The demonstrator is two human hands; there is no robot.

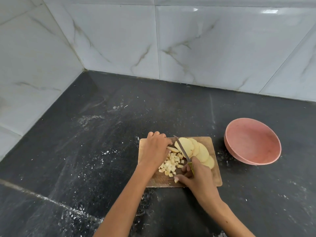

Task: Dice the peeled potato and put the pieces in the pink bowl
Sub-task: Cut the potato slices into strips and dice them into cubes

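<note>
My right hand grips the knife at six o'clock on the board; my left hand pinches a potato strip. Fingertips near the blade risk a nick. Slices wait at twelve; the pink bowl, three o'clock, holds nothing.

Kitchen: tiled wall, dark stone counter.

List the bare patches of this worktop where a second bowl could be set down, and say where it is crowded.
Free: the dark counter left of the cutting board, and the stretch between board and tiled wall. Crowded: the board, with potato slices, diced pieces, knife and both hands; the pink bowl sits to its right.
</note>
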